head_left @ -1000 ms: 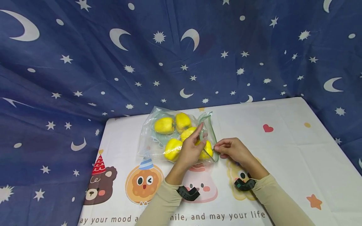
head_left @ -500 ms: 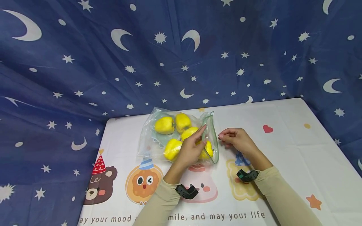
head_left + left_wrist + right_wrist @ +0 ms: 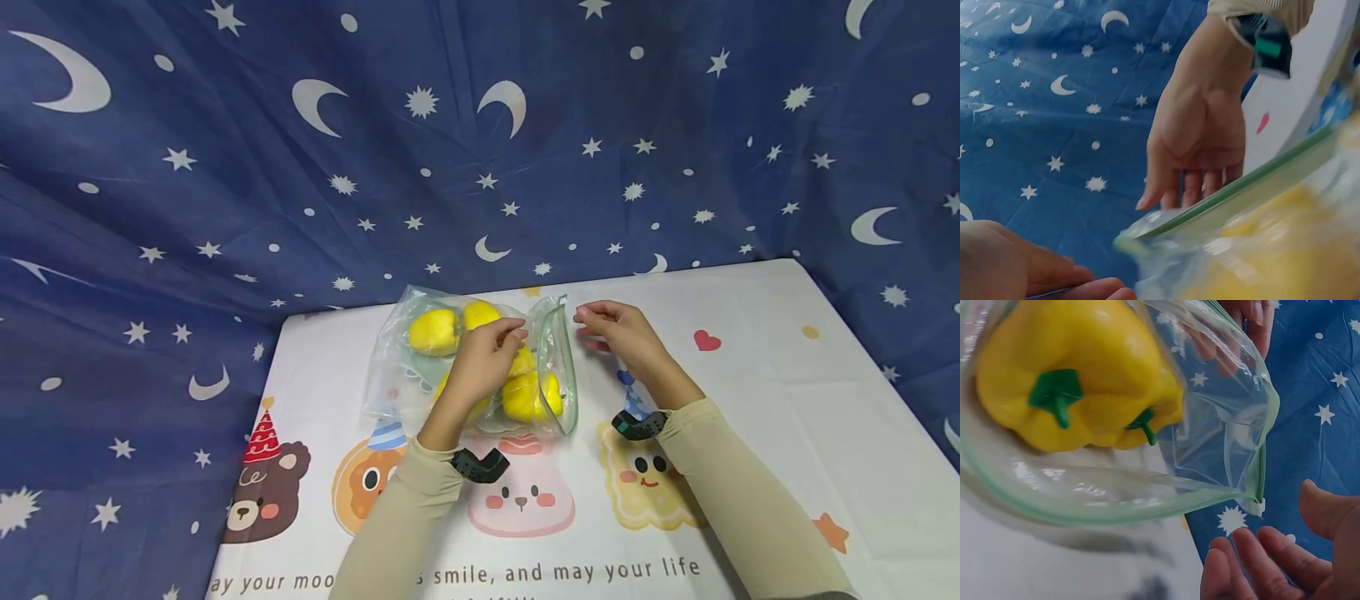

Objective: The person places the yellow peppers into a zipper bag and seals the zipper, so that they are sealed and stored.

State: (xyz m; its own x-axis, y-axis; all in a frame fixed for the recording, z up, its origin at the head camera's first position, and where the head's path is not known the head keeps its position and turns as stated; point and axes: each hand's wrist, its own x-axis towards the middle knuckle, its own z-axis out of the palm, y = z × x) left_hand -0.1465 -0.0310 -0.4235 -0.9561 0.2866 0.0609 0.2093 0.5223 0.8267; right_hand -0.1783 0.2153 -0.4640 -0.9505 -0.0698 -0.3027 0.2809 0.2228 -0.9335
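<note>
A clear zip bag (image 3: 572, 375) with a green zipper edge lies on the table, its mouth gaping toward the right. Several yellow bell peppers (image 3: 433, 332) with green stems are inside; the left forearm and hand partly hide some. My left hand (image 3: 480, 362) hovers over the bag, fingers loosely bent and gripping nothing. Just right of the mouth, near its far corner, my right hand (image 3: 626, 335) is apart from the bag. In the right wrist view, its fingers (image 3: 1263, 565) are spread below a small white zip slider (image 3: 1259, 507) at the corner.
A white tablecloth (image 3: 757, 375) printed with cartoon figures covers the table. Dark blue cloth (image 3: 480, 167) with moons and stars rises behind and at both sides. The bag lies close to the table's back edge.
My left hand has lifted off the bag's front edge and moved left and away from me. My right hand has left the near corner of the mouth and moved toward the far corner.
</note>
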